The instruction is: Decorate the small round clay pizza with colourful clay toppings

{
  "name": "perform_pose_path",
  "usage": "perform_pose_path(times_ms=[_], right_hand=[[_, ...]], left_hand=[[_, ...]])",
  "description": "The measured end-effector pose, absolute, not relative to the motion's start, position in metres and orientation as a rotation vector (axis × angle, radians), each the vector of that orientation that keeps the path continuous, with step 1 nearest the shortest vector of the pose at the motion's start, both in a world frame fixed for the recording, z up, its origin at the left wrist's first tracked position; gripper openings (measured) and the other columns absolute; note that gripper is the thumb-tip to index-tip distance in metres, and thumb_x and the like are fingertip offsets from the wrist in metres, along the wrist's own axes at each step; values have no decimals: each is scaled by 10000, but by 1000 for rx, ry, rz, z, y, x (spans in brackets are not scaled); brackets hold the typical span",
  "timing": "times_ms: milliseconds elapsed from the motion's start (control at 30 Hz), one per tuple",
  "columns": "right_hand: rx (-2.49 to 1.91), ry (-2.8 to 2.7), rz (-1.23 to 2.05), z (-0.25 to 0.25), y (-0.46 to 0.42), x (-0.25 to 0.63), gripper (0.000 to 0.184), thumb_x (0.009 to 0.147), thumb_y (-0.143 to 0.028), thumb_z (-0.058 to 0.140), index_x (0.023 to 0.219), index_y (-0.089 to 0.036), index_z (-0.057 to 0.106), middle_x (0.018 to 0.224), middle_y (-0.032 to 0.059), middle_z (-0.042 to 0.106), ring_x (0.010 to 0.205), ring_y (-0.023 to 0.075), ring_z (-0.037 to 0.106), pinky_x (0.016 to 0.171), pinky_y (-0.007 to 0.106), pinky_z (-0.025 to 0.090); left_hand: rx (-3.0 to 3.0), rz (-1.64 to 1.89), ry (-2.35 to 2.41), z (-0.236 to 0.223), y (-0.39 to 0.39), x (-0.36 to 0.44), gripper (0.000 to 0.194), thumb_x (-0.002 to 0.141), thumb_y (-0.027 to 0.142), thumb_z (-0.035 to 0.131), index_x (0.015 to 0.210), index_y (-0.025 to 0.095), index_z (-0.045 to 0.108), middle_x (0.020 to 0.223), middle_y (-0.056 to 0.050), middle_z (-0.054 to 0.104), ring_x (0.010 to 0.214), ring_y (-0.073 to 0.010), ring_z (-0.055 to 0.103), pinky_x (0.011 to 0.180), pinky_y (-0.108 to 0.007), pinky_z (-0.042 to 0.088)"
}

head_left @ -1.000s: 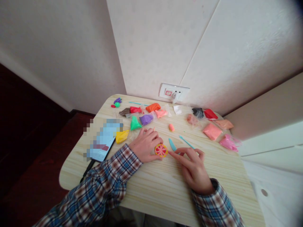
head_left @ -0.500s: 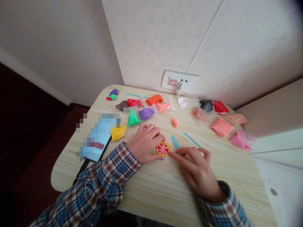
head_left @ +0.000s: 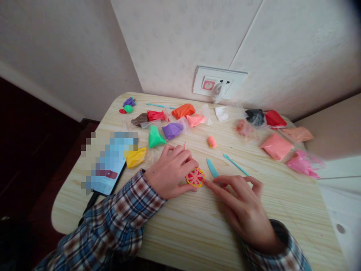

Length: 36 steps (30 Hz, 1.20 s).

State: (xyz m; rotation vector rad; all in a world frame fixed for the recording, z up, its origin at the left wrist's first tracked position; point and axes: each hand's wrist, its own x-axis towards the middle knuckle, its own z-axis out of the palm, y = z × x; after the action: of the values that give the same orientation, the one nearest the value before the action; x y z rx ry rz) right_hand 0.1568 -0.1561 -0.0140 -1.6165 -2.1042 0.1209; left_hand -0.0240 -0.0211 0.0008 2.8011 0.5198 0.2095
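A small round clay disc (head_left: 195,177) has a yellow rim and a pink and red wedge pattern, like a citrus slice or pizza. My left hand (head_left: 172,174) curls around its left side, fingers behind and thumb at the lower edge, holding it on the table. The index fingertip of my right hand (head_left: 242,207) is at the disc's right edge. Its other fingers are loosely bent and apart, with no held object visible. A turquoise clay knife (head_left: 212,168) lies just beyond that hand, partly covered by it. A small red bit shows under the right index finger.
Behind my hands are clay packets, including yellow (head_left: 136,157), green (head_left: 155,137), purple (head_left: 173,130) and orange (head_left: 184,111). A pink clay roll (head_left: 211,142) and a thin turquoise tool (head_left: 236,164) lie nearer. A phone (head_left: 113,165) is at left; a wall socket (head_left: 218,84) is behind.
The camera view has shifted slightly, bringing the table a little closer. Both hands keep nearly the same pose around the disc, with my right index finger still at its edge.
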Motion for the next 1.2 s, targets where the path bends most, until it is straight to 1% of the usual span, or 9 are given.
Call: perform_pose_path(times_ms=[200, 400, 533, 767, 900, 1200], right_hand=[[-1617, -2106, 122, -14, -157, 157, 553, 828, -49, 378, 1303, -320, 456, 938, 34, 618, 861, 180, 550, 809, 385, 252], [-1640, -2036, 97, -16, -160, 160, 565, 809, -41, 398, 1284, -336, 480, 934, 24, 624, 833, 175, 564, 805, 382, 274], [-1577, -2090, 146, -15, -158, 158, 556, 833, -58, 388, 1306, -344, 448, 937, 23, 633, 851, 175, 564, 807, 380, 282], [-1570, -2116, 131, -14, -156, 158, 525, 843, -61, 381, 1303, -302, 461, 923, 36, 627, 851, 183, 554, 794, 379, 275], [-1563, -2113, 139, -15, -157, 159, 499, 844, -68, 398, 1274, -302, 491, 929, 34, 629, 858, 183, 552, 801, 380, 272], [-1564, -2111, 136, -15, -156, 158, 490, 847, -76, 387, 1272, -293, 499, 925, 35, 627, 861, 182, 550, 811, 380, 269]], left_hand=[[2793, 205, 525, 1, -21, -24, 454, 748, 524, 607, 1035, 177, 543, 1023, -65, 561, 998, -260, 444, 820, -397, 278], [2800, 207, 518, 1, -21, -24, 466, 749, 539, 597, 1035, 174, 545, 1026, -65, 553, 995, -259, 443, 814, -401, 279], [2802, 211, 520, 1, -21, -24, 472, 745, 541, 599, 1036, 173, 543, 1028, -68, 556, 998, -259, 444, 815, -401, 283], [2790, 216, 528, 0, -21, -24, 475, 732, 535, 619, 1041, 181, 548, 1025, -66, 569, 999, -261, 448, 821, -397, 283], [2785, 210, 532, 1, -21, -24, 472, 735, 530, 619, 1046, 181, 552, 1032, -66, 569, 1001, -263, 446, 824, -399, 284], [2786, 227, 526, 0, -21, -24, 467, 741, 519, 618, 1048, 172, 558, 1023, -65, 565, 1001, -263, 443, 831, -402, 286]])
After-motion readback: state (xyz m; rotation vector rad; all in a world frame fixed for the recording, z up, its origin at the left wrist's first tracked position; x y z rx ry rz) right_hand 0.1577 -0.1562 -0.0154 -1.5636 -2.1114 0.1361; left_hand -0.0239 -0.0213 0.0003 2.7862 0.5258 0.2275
